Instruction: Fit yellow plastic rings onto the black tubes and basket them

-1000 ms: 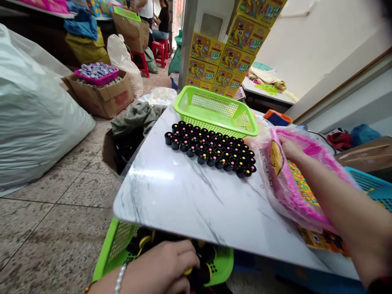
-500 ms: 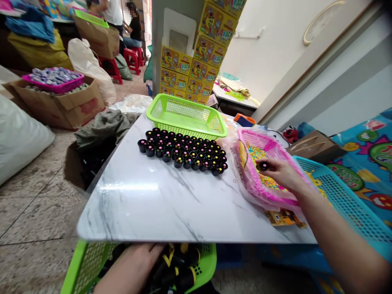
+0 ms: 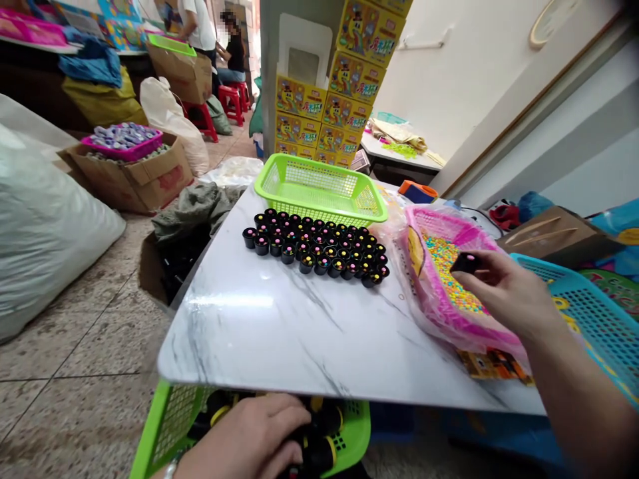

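My right hand (image 3: 514,293) pinches a small black cup (image 3: 465,263) between thumb and fingers, with a pink dot showing at its mouth. It hovers over the pink basket (image 3: 492,322), which is lined with clear plastic and holds tiny multicoloured beads (image 3: 449,269). Below the table's front edge, my left hand (image 3: 254,432) is curled among black cups with yellow rims (image 3: 322,452) in a lower green basket (image 3: 357,439). What its fingers close on is hidden. Rows of black cups (image 3: 302,249) with coloured bits inside stand upright on the white table (image 3: 239,346).
A light-green basket (image 3: 319,189) stands behind the rows. Stacked yellow boxes (image 3: 344,100) rise beyond it. On the right sits a blue basket (image 3: 599,319). An open carton (image 3: 154,266) and a white sack (image 3: 44,233) flank the table's left. Two people are in the background.
My right hand with the black cup has drawn back slightly and turned, showing the cup more from the side. My left hand's fingers have curled more among the cups. The view has shifted left.
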The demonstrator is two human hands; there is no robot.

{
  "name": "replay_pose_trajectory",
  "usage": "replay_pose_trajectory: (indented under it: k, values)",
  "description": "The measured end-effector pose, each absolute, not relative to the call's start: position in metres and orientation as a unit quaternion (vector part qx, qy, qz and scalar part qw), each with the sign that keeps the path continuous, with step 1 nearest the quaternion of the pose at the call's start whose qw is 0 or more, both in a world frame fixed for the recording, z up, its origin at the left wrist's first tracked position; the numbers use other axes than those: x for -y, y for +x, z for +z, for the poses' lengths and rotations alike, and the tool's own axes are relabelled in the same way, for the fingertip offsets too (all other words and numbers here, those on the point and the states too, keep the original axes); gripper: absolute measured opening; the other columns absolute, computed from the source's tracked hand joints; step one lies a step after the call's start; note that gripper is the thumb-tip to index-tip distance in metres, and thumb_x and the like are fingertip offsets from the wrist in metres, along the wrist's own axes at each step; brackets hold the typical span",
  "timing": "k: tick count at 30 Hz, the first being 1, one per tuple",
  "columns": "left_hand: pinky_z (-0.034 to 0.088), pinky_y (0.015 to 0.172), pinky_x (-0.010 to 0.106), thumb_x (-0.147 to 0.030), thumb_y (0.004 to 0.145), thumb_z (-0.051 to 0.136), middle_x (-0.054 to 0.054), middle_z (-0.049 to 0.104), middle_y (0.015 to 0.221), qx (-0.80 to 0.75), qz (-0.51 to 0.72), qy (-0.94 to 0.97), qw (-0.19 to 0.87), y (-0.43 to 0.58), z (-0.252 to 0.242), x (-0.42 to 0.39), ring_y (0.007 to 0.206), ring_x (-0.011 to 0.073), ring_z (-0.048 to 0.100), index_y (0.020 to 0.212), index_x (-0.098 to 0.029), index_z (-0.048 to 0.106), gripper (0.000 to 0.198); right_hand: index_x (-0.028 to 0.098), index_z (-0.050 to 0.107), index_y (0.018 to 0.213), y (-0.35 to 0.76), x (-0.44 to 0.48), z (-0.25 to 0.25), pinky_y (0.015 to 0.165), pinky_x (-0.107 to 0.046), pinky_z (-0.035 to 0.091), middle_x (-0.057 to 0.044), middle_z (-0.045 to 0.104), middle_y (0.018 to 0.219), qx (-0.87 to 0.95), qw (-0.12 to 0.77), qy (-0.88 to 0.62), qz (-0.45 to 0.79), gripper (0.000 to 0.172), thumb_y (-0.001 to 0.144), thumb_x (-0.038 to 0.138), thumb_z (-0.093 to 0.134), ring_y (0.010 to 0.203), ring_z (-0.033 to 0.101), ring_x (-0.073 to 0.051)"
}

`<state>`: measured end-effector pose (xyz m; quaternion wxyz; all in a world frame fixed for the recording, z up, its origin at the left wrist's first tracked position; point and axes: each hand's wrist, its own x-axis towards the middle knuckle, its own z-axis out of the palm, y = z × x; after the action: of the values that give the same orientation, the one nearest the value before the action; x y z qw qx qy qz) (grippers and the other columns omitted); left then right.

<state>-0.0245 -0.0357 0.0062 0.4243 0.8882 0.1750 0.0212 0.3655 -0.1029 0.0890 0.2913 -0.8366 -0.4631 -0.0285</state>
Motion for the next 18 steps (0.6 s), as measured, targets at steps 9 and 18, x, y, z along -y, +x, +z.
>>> replay_pose_trajectory:
  k: [9,18]
  values:
    - [0.051,0.082,0.027,-0.018,0.085,0.068,0.004,0.065,0.101,-0.281,0.279,0.826,0.401,0.004,0.001,0.026,0.089,0.0159,0.062,0.126,-0.02,0.053,0.044,0.025,0.052,0.113,0.195,0.102,0.002,0.086,-0.032,0.054,-0.003,0.068,0.105,0.615,0.33,-0.664,0.268,0.043,0.075,0.013,0.068,0.095,0.068,-0.018]
    - [0.052,0.084,0.032,-0.013,0.082,0.061,0.006,0.061,0.105,-0.187,0.15,0.889,0.39,0.001,0.007,0.023,0.096,0.0199,0.058,0.112,-0.02,0.058,0.031,0.026,0.049,0.133,0.224,0.103,-0.001,0.09,-0.036,0.052,-0.006,0.063,0.121,0.653,0.304,-0.635,0.28,0.053,0.083,0.019,0.064,0.101,0.063,-0.019]
